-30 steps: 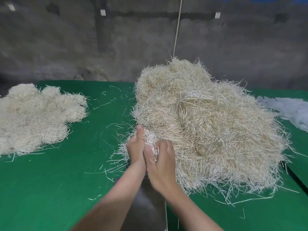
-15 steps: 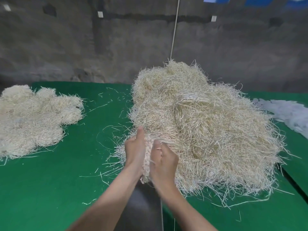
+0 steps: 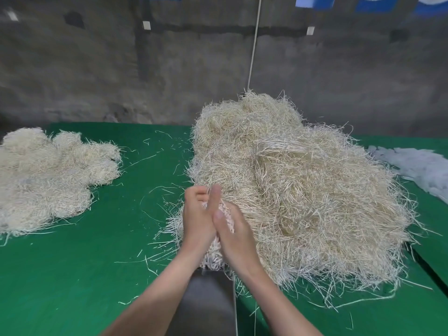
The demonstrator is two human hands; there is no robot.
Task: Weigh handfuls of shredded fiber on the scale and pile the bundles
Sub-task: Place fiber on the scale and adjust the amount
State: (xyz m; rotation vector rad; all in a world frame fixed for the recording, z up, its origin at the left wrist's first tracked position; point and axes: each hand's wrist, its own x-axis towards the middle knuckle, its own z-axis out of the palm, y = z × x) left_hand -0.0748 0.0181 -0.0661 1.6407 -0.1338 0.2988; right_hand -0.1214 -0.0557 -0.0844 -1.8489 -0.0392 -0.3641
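Two hands close on one handful of fiber (image 3: 214,259). My left hand (image 3: 197,221) wraps it from the left, fingers curled over its top and thumb pointing straight up. My right hand (image 3: 238,241) clamps it from the right, its thumb laid against the left one. Most of the handful is buried between my palms. Only a pale tuft shows above my right thumb, and a frayed end hangs out below my wrists. My right fingers sit behind the strands, so I cannot tell how far round they reach.

Just beyond my grip and spreading off to its right lies the heap of loose fiber (image 3: 303,190). My hands cover its near edge, so I cannot tell whether the handful is free of it.

Under my wrists, between my forearms, is a grey plate (image 3: 208,304). My arms hide its sides, and I cannot say whether it is the scale.

Well to the left of my grip the pile of bundles (image 3: 46,180) rests on the green table (image 3: 84,275), cut off by the frame edge. Far to the right, white scraps (image 3: 417,166) are also cut off and too blurred to identify.
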